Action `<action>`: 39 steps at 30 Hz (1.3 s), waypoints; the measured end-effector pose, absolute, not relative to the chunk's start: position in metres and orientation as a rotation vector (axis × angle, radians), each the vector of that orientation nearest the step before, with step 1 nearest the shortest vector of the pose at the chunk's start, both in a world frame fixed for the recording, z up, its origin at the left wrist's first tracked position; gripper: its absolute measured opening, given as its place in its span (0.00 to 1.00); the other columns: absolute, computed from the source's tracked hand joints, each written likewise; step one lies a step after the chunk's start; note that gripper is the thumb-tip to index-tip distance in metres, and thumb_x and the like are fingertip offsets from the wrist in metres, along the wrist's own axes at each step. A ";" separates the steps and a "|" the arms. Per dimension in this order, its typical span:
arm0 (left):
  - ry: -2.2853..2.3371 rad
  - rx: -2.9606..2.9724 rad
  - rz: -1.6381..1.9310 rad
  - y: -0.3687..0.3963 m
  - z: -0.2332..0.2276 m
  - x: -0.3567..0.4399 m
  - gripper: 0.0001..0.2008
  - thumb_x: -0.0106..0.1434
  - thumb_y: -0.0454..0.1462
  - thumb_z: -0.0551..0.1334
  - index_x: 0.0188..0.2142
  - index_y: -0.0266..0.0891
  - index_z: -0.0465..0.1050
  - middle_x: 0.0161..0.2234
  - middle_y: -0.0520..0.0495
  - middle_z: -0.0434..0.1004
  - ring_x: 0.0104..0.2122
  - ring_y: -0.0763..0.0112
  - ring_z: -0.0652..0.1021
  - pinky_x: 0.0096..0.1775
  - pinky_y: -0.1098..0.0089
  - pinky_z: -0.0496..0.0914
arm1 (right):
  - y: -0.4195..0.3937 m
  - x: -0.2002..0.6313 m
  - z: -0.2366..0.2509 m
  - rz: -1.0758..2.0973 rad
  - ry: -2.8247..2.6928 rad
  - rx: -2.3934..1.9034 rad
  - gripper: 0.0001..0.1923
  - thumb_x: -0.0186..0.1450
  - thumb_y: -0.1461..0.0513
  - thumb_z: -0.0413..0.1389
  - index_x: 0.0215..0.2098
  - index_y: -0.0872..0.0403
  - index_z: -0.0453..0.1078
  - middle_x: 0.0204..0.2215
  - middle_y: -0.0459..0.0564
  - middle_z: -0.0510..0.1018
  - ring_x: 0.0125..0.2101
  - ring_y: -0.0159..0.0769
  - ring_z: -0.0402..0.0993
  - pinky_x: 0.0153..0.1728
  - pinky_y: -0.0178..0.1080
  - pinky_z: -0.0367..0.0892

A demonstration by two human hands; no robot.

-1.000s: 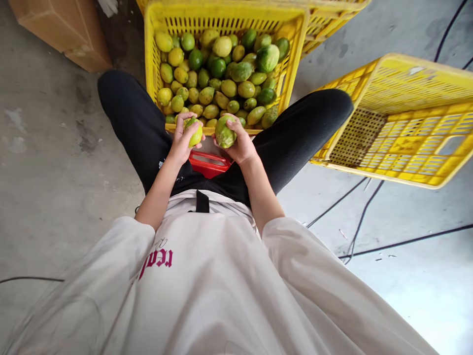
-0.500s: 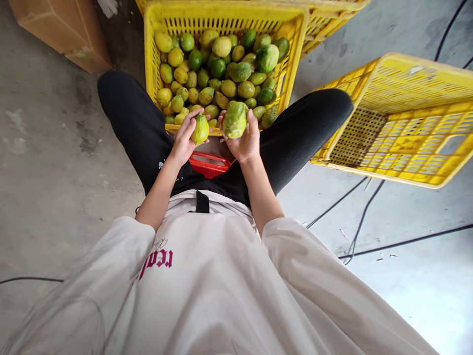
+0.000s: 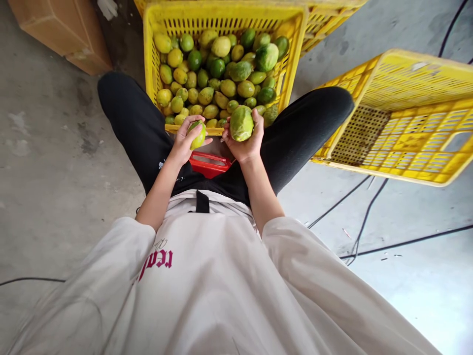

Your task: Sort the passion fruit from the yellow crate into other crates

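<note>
While gripped in curled left hand [image 3: 184, 143] and right hand [image 3: 247, 143] fingers just before full crate [image 3: 295, 59], small fruit [image 3: 197, 134] or big fruit [image 3: 241, 123] could slip, bruising on concrete.

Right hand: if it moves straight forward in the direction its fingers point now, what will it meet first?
Probably the near rim of the full yellow crate, then the fruit pile; the right hand holds a green fruit just before it. Depth is unclear.

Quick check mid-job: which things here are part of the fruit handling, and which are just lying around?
In hand:
- left hand holds small yellow-green fruit
- right hand holds larger green fruit
- full yellow crate of fruit
- tilted empty yellow crate

Lying about:
- cardboard box
- black cables
- red plastic piece
</note>
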State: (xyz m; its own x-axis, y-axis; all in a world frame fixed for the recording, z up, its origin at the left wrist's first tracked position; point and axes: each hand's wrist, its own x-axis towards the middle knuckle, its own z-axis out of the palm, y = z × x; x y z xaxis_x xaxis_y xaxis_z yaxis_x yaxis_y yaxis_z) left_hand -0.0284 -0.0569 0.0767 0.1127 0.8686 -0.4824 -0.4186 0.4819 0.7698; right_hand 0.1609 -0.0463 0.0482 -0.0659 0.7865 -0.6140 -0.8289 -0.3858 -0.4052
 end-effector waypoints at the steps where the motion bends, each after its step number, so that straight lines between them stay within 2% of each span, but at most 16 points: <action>1: 1.083 0.489 1.005 -0.056 0.078 -0.028 0.06 0.69 0.38 0.69 0.45 0.46 0.76 0.45 0.52 0.78 0.41 0.70 0.85 0.47 0.66 0.82 | -0.046 0.161 0.050 1.717 0.081 -0.928 0.18 0.67 0.43 0.62 0.42 0.46 0.75 0.34 0.45 0.83 0.38 0.40 0.82 0.35 0.41 0.82; 3: 1.100 0.434 1.014 -0.054 0.081 -0.026 0.07 0.75 0.41 0.61 0.47 0.44 0.75 0.42 0.51 0.78 0.39 0.68 0.86 0.42 0.67 0.81 | -0.047 0.160 0.055 1.694 0.091 -0.899 0.17 0.67 0.44 0.62 0.44 0.44 0.74 0.36 0.45 0.83 0.41 0.43 0.83 0.38 0.46 0.83; 5: 1.117 0.361 1.032 -0.051 0.083 -0.026 0.14 0.79 0.44 0.53 0.46 0.42 0.75 0.40 0.48 0.80 0.41 0.65 0.86 0.39 0.69 0.80 | -0.047 0.158 0.058 1.682 0.069 -0.895 0.16 0.66 0.44 0.62 0.45 0.42 0.73 0.39 0.45 0.84 0.47 0.48 0.84 0.41 0.52 0.83; 7: 1.112 0.289 1.042 -0.049 0.084 -0.026 0.16 0.80 0.42 0.50 0.46 0.42 0.75 0.42 0.47 0.82 0.44 0.63 0.87 0.39 0.69 0.79 | -0.047 0.157 0.059 1.698 0.050 -0.900 0.14 0.66 0.45 0.62 0.44 0.43 0.72 0.41 0.46 0.85 0.51 0.51 0.83 0.43 0.55 0.83; 10: 1.050 0.284 1.052 -0.050 0.083 -0.027 0.10 0.78 0.36 0.53 0.46 0.43 0.74 0.45 0.49 0.84 0.51 0.63 0.87 0.45 0.68 0.80 | -0.046 0.157 0.059 1.763 0.054 -0.887 0.17 0.66 0.44 0.63 0.42 0.45 0.72 0.40 0.47 0.84 0.50 0.50 0.83 0.44 0.54 0.85; 14: 0.992 0.442 1.071 -0.055 0.076 -0.026 0.02 0.73 0.36 0.65 0.44 0.43 0.76 0.38 0.50 0.82 0.48 0.63 0.87 0.45 0.68 0.80 | -0.046 0.162 0.058 1.838 0.067 -0.884 0.20 0.65 0.41 0.65 0.41 0.45 0.72 0.37 0.46 0.83 0.44 0.46 0.83 0.37 0.46 0.86; 17: 1.031 0.535 1.055 -0.056 0.070 -0.027 0.08 0.66 0.37 0.73 0.42 0.43 0.77 0.39 0.51 0.81 0.39 0.70 0.85 0.40 0.73 0.78 | -0.046 0.163 0.060 1.857 0.074 -0.894 0.19 0.64 0.43 0.68 0.41 0.44 0.72 0.36 0.45 0.82 0.37 0.42 0.81 0.28 0.41 0.84; 19: 1.063 0.547 1.050 -0.056 0.069 -0.028 0.11 0.63 0.38 0.75 0.41 0.44 0.76 0.39 0.53 0.81 0.35 0.75 0.82 0.37 0.76 0.77 | -0.045 0.162 0.063 1.856 0.105 -0.906 0.18 0.64 0.44 0.68 0.40 0.45 0.72 0.35 0.45 0.82 0.32 0.38 0.79 0.22 0.36 0.80; 22: 1.068 0.510 1.048 -0.055 0.073 -0.030 0.12 0.64 0.39 0.74 0.42 0.45 0.73 0.40 0.55 0.80 0.35 0.78 0.82 0.40 0.76 0.78 | -0.044 0.160 0.067 1.851 0.163 -0.912 0.17 0.66 0.45 0.67 0.39 0.46 0.72 0.33 0.45 0.81 0.28 0.34 0.76 0.19 0.31 0.77; 25: 1.063 0.469 1.030 -0.056 0.078 -0.029 0.13 0.65 0.40 0.74 0.43 0.45 0.72 0.39 0.56 0.80 0.35 0.78 0.84 0.42 0.74 0.79 | -0.043 0.161 0.066 1.852 0.187 -0.904 0.16 0.66 0.46 0.67 0.39 0.45 0.72 0.34 0.45 0.81 0.31 0.36 0.78 0.20 0.32 0.78; 30: 1.103 0.462 1.023 -0.054 0.080 -0.025 0.14 0.66 0.40 0.74 0.42 0.44 0.71 0.34 0.55 0.79 0.29 0.77 0.81 0.34 0.77 0.75 | -0.045 0.164 0.064 1.830 0.161 -0.869 0.17 0.63 0.46 0.66 0.44 0.44 0.72 0.41 0.47 0.84 0.47 0.46 0.83 0.30 0.41 0.85; 33: 1.109 0.385 1.039 -0.051 0.085 -0.024 0.07 0.74 0.43 0.65 0.43 0.44 0.73 0.36 0.51 0.80 0.37 0.72 0.84 0.39 0.74 0.78 | -0.047 0.161 0.069 1.795 0.179 -0.827 0.16 0.64 0.47 0.63 0.45 0.44 0.73 0.44 0.48 0.85 0.52 0.50 0.83 0.36 0.47 0.87; 35: 1.074 0.305 1.048 -0.049 0.091 -0.024 0.12 0.78 0.43 0.55 0.44 0.43 0.75 0.40 0.48 0.82 0.46 0.67 0.85 0.47 0.69 0.80 | -0.047 0.159 0.072 1.787 0.173 -0.830 0.15 0.65 0.48 0.62 0.45 0.45 0.73 0.46 0.49 0.86 0.55 0.52 0.82 0.39 0.50 0.86; 37: 1.056 0.247 1.054 -0.049 0.097 -0.024 0.16 0.80 0.43 0.50 0.45 0.43 0.76 0.45 0.46 0.82 0.54 0.64 0.84 0.54 0.67 0.79 | -0.047 0.159 0.075 1.782 0.152 -0.838 0.15 0.66 0.47 0.61 0.44 0.46 0.74 0.46 0.50 0.86 0.54 0.50 0.82 0.38 0.47 0.86; 39: 1.085 0.230 1.072 -0.048 0.102 -0.025 0.17 0.81 0.43 0.49 0.47 0.43 0.76 0.48 0.46 0.83 0.58 0.64 0.83 0.55 0.68 0.78 | -0.048 0.160 0.076 1.795 0.118 -0.858 0.16 0.66 0.46 0.60 0.44 0.46 0.75 0.44 0.49 0.85 0.51 0.47 0.83 0.33 0.41 0.84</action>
State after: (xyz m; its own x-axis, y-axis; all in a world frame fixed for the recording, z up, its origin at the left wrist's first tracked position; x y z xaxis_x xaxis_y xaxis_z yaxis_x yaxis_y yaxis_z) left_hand -0.0252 -0.0485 0.1019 0.0497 0.7966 -0.6024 -0.5930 0.5089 0.6240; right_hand 0.1604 -0.0479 0.0758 -0.1483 0.7855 -0.6008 -0.8576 -0.4047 -0.3174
